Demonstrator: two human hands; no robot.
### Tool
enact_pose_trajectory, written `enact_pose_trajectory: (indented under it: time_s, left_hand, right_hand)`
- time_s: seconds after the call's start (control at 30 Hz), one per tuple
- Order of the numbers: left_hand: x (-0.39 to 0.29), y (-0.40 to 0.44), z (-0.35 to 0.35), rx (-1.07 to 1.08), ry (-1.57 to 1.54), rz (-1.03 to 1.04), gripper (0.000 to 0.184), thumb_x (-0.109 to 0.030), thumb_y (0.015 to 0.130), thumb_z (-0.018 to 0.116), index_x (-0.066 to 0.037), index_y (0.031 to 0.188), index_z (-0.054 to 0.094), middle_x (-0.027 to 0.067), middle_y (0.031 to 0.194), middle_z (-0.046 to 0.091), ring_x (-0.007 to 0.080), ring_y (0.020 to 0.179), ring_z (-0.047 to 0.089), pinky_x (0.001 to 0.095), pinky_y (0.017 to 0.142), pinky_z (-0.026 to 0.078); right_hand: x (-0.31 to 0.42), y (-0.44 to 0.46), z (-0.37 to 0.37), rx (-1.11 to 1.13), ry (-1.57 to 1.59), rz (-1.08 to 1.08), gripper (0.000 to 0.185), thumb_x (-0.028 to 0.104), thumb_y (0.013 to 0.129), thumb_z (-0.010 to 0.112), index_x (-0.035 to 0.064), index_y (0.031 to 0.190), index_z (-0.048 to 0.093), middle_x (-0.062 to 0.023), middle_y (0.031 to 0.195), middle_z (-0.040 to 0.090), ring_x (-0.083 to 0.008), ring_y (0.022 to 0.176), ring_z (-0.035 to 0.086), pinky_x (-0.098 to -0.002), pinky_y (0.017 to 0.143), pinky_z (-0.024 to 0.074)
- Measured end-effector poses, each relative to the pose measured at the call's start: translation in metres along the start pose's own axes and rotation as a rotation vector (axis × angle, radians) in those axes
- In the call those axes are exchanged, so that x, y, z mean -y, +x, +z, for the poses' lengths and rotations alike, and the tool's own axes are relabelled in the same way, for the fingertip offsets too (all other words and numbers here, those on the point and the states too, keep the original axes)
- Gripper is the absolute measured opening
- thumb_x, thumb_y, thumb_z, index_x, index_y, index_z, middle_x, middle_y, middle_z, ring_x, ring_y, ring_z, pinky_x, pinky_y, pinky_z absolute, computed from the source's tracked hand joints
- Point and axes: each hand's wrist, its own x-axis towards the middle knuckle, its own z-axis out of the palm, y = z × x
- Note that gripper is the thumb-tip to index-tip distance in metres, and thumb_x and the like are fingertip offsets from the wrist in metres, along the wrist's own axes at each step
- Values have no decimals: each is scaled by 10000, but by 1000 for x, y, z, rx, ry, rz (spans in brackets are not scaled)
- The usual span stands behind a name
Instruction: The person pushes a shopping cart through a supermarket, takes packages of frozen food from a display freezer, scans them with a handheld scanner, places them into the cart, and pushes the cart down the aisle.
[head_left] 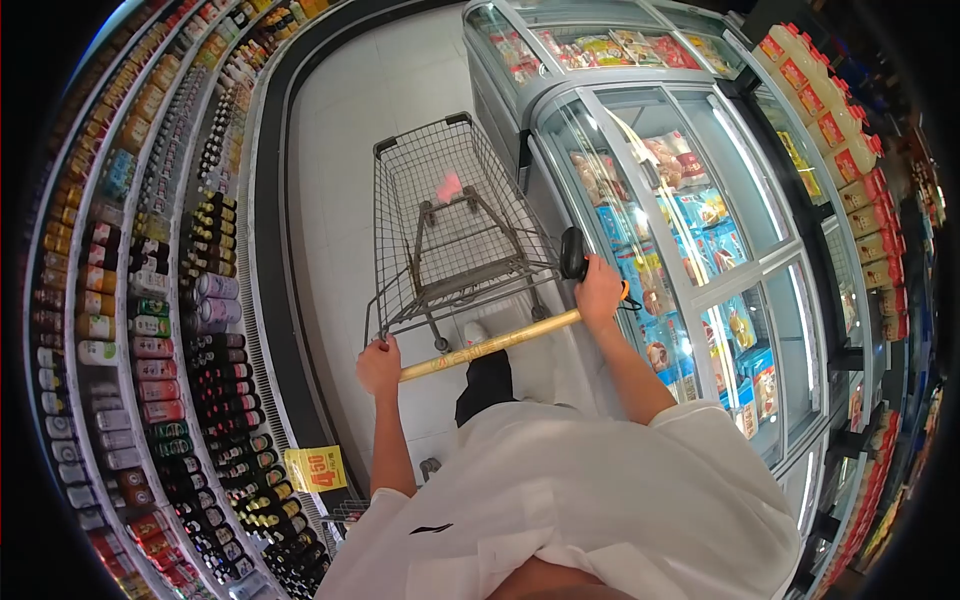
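A wire shopping cart stands in front of me, with a small pink item showing in or through its basket. Its yellow handlebar runs at a slant between my hands. My left hand is closed round the bar's left end. At the right end my right hand is closed on the handle, beside a black device that rises just above the fingers. An orange and black band lies at the right wrist.
Shelves of bottles and cans line the left side, with a yellow price sign low down. A glass-topped freezer with packaged food stands close on the right. Pale floor tiles lie between them.
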Motion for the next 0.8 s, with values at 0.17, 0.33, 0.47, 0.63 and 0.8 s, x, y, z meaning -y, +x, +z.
enact_pose_trajectory:
  time_s: [0.17, 0.33, 0.47, 0.63, 0.8]
  left_hand:
    - [-36, 112, -8, -29, -6, 62, 427, -464, 903, 581, -98, 745, 732, 130, 744, 711, 341, 733, 696, 450, 685, 552]
    - [-68, 221, -7, 25, 59, 128, 410, -465, 898, 581, -108, 774, 741, 127, 770, 718, 339, 766, 705, 448, 698, 556]
    - [-101, 287, -10, 48, 123, 177, 396, -467, 898, 579, -121, 807, 748, 127, 817, 727, 330, 805, 710, 445, 721, 558]
    - [-137, 354, 2, 63, 141, 187, 383, -465, 895, 582, -129, 826, 752, 121, 839, 731, 331, 825, 710, 443, 740, 559]
    - [-178, 410, 8, 80, 81, 152, 379, -454, 896, 580, -128, 810, 752, 122, 797, 726, 334, 795, 710, 439, 725, 563]
  right_hand:
    - [43, 75, 34, -34, -18, 55, 403, 29, 685, 706, 92, 1060, 573, -94, 885, 616, -301, 812, 630, -426, 711, 491]
    - [75, 142, 77, -67, 5, 70, 432, 28, 681, 709, 81, 1089, 576, -97, 892, 618, -308, 811, 635, -433, 706, 496]
    - [95, 202, 99, 22, 12, 138, 442, 21, 664, 697, 85, 1088, 588, -123, 960, 650, -342, 856, 635, -455, 740, 491]
    - [102, 271, 134, -47, 19, 135, 414, 21, 673, 708, 84, 1065, 591, -122, 928, 650, -337, 850, 637, -453, 727, 494]
    - [109, 338, 162, -49, 8, 132, 378, 2, 676, 700, 79, 1030, 591, -123, 905, 645, -341, 843, 635, -451, 728, 493]
